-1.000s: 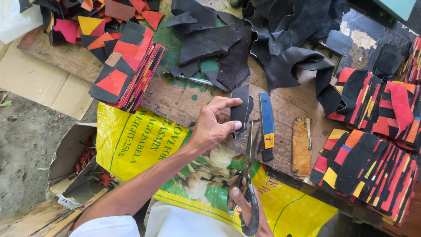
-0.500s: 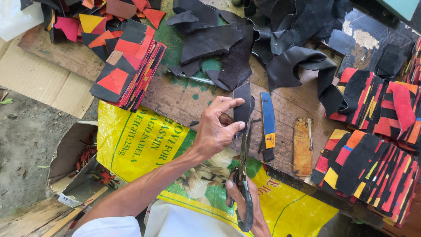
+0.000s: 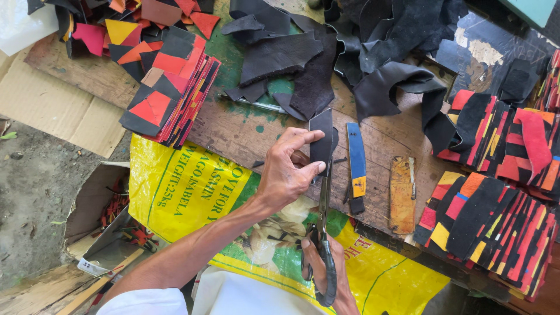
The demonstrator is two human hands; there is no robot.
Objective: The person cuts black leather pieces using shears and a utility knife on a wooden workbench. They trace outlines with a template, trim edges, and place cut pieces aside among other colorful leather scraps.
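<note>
Two hands in view, one pair of scissors, one black leather piece being cut. Left hand has its fingers pinched on the piece, thumb and forefinger at its left edge, holding it above the worktop at mid-scene. Right hand, near edge of view, has its fingers clenched through the scissor handles; blades point far, tip touching the near edge of the piece.

The piece is a small, matte black, roughly rectangular strip, long side running near to far.

One blue strip with a yellow end lies just right of the piece; one worn orange-brown flat block right of that. One heap of black leather scraps on the far side. Three stacks of red, black and yellow patchwork pieces: one far left, two right.

One yellow woven sack with green printed lettering and a green band is spread under the left forearm, hanging off the near edge of the worktop. One open cardboard box of scraps sits on the floor, near left; flat cardboard beyond it.
</note>
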